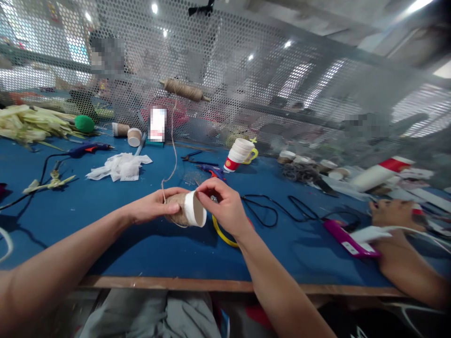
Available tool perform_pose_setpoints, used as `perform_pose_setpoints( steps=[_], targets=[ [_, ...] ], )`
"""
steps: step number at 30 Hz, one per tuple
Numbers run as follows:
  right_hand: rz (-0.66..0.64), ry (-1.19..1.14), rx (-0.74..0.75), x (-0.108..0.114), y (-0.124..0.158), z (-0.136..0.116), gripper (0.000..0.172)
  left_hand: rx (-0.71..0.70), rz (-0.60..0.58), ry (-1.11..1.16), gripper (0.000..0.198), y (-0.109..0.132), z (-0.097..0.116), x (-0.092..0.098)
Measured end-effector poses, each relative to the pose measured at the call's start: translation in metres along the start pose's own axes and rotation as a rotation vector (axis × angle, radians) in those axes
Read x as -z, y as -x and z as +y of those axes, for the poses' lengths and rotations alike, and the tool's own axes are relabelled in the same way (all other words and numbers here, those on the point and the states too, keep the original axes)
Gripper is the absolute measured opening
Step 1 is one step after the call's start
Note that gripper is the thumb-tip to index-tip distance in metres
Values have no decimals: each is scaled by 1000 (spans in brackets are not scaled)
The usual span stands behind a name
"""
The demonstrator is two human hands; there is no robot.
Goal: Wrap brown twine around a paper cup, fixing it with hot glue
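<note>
At the left of the blue-topped table (105,253) lie a blue hot-glue gun (86,149) and a crumpled white cloth (120,166). The left hand (153,206) is closed around the twine-wound base of a white paper cup (195,209), held on its side just above the table's near middle. A thin brown jute strand (173,141) rises from it to a spool (183,89) on the mesh. The right hand (225,206) pinches the cup's rim between thumb and forefinger. The cup looks light and easily crushed, so I'd grip it gently by the wound base. Far right, a co-worker's hand (391,213) rests by a pink glue gun (347,239).
</note>
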State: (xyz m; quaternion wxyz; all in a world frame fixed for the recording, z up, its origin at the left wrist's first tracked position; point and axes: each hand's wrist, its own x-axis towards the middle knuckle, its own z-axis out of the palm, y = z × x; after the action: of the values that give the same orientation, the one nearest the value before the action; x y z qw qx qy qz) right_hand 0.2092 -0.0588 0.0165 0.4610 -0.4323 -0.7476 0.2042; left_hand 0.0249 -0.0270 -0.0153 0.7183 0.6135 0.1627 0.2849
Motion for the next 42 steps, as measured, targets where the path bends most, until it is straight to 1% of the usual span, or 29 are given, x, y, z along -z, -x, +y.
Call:
perform_pose_setpoints(
  steps=[3,5,10,12,15,20,25,29,36,39,42],
  targets=[
    [25,51,56,-1,1,-1,5,40,5,113,54,-1,-2,0],
    [31,61,59,0,1,0,5,59,5,182,51,-1,-3,0],
    [55,24,-42,4,0,1,7,77,-8,285,54,-1,-3,0],
    [40,3,-66,4,0,0,9,91,-9,307,57,-1,-3,0],
    [7,2,-69,1,1,-1,7,110,-11,323,57,-1,-4,-1],
    [8,31,-71,0,2,0,5,117,-26,348,57,-2,-4,0],
    [30,10,-15,1,0,-3,8,120,-100,340,58,-1,-3,2],
    [-7,43,31,0,-1,-6,6,147,-145,335,56,-1,-4,1],
    [-13,25,-52,1,0,-4,6,143,-129,335,56,-3,-6,3],
    [14,0,-83,2,-1,-2,8,114,-132,332,54,-3,-5,5],
    [-3,-9,-97,1,-1,-3,10,107,-137,320,55,-3,-5,4]
  ],
)
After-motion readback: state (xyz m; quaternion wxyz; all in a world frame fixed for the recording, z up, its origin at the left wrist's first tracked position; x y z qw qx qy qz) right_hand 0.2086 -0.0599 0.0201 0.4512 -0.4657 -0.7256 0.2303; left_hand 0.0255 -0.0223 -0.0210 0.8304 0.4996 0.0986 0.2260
